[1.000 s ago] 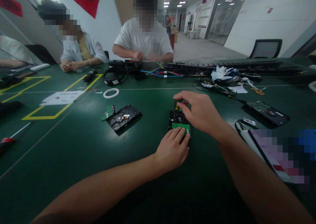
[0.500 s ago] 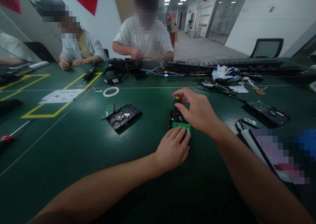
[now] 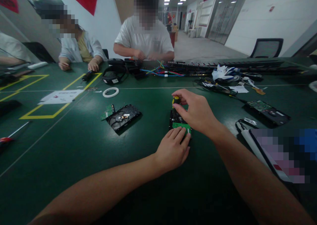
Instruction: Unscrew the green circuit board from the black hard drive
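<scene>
Dark green worktop (image 3: pixel 74 149), marked with a thin pale line, spreads through a pale-walled office. Over it, the fingers of the right hand (image 3: pixel 198 111) are closed, pinching the yellow handle of a yellow-and-black screwdriver (image 3: pixel 176 100) between thumb and fingertips. Its handle stands roughly upright above the far end of a black rectangular hard drive (image 3: pixel 174 117); its tip is hidden. Fingers of the left hand (image 3: pixel 172 149), slightly bent and a little parted, rest on the same drive's near end, over a bright green circuit board (image 3: pixel 180 125); whether they also grip its edges cannot be told.

Left of both sets of fingers, well apart, lies an opened black drive casing (image 3: pixel 123 118) with a loose green board (image 3: pixel 108 112) at its left end. Farther left and beyond the fingers are a flat white ring (image 3: pixel 110 92) and a white paper sheet (image 3: pixel 60 97) across yellow tape lines (image 3: pixel 37 117); a red-handled screwdriver (image 3: pixel 7 139) lies at the far left.

To the right of the fingers lies another black drive with a green board (image 3: pixel 268 114); beyond them sit crumpled white-and-blue gloves (image 3: pixel 224 73) and thin coloured wires (image 3: pixel 158 73). Past these, a person in a white T-shirt (image 3: pixel 146 40) sits across, and another person's hand (image 3: pixel 93 65) touches a dark object.
</scene>
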The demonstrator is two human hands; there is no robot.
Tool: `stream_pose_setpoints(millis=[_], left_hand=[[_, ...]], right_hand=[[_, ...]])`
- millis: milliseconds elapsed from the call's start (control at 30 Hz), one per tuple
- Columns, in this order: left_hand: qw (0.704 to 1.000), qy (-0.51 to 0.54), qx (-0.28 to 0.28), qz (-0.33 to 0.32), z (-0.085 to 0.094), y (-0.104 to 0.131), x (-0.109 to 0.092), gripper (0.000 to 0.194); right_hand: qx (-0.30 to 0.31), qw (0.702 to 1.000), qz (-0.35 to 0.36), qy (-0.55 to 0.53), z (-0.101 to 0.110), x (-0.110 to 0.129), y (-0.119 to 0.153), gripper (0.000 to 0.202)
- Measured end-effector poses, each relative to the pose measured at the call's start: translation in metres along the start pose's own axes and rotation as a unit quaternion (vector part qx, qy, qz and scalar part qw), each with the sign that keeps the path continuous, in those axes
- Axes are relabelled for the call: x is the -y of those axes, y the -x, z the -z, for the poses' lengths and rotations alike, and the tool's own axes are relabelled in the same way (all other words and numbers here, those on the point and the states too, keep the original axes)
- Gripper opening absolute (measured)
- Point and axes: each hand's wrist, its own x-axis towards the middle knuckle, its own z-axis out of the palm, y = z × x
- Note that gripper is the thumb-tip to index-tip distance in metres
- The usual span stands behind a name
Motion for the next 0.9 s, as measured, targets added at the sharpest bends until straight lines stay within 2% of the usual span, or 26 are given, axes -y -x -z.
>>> stream_pose_setpoints(millis=[233, 433, 633, 900], left_hand=[[1.000, 0.003, 0.002, -0.001, 0.0002, -0.0001, 0.0006, 0.049], [1.000, 0.003, 0.000, -0.003, -0.0017, 0.0006, 0.0008, 0.049], [1.000, 0.000, -0.003, -0.006, -0.0028, 0.0014, 0.0014, 0.050], [1.000, 0.000, -0.005, -0.007, -0.0015, 0.0006, 0.0010, 0.049]], right_hand=[[0.017, 1.000, 0.010, 0.008, 0.0026, 0.0014, 0.0008, 0.028], [-0.006, 0.999, -0.003, 0.038, 0.0003, 0.0002, -0.0005, 0.015], [-0.012, 0.999, -0.026, 0.036, 0.0036, 0.0002, 0.0018, 0.030], [0.004, 1.000, 0.008, 0.007, 0.0072, 0.0010, -0.0003, 0.027]])
